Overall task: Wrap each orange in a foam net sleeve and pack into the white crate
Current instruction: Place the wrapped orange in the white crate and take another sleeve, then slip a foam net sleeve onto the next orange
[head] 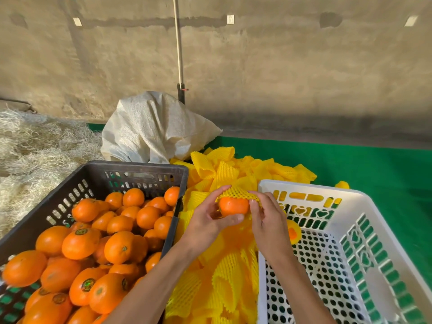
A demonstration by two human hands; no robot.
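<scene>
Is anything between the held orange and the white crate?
Nothing visible. Both hands hold the orange, half in its net sleeve, just left of the crate's near rim; the crate is open-topped, with one wrapped orange inside.

Orange fruit (233, 206); yellow net sleeve (236, 192); white crate (364, 206), dotted with round holes; black crate (131, 169); green worktop (374, 164); cream woven sack (154, 129).

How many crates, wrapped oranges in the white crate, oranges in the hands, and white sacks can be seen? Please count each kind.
Crates: 2, dark crate and white crate
Wrapped orange in the white crate: 1
Orange in the hands: 1
White sack: 1
Total: 5
</scene>
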